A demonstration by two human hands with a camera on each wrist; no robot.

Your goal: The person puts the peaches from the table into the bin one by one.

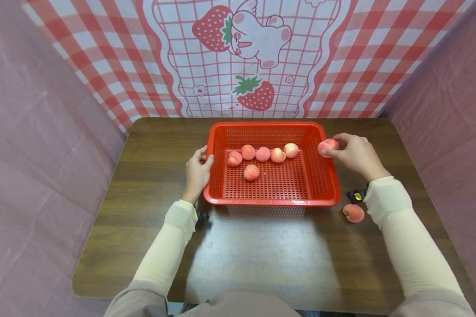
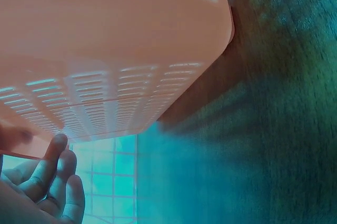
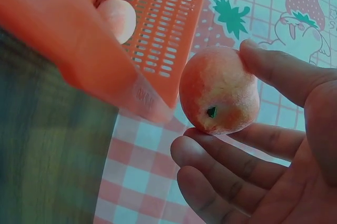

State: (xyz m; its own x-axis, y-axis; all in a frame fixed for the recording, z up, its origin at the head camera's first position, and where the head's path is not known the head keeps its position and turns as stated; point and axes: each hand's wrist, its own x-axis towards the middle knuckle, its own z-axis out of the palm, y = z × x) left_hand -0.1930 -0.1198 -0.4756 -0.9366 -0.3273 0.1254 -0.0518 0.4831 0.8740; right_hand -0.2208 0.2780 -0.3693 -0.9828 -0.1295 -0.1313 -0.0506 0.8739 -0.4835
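Observation:
A red plastic basket with slotted walls stands on the table, several peaches on its floor, most in a row toward the back. My left hand grips its left rim, thumb on top; in the left wrist view the fingers lie against the outside below the rim. At the right rim my right hand pinches a peach between thumb and fingers. That peach is beside and above the basket's right edge, its small green stem end showing in the right wrist view. Another peach lies on the table near the right wrist.
The wooden table has rounded corners. Behind it hangs a red-and-white checked cloth with strawberry prints. Pink curtains close off both sides. A small dark device with a yellow mark sits at the right wrist.

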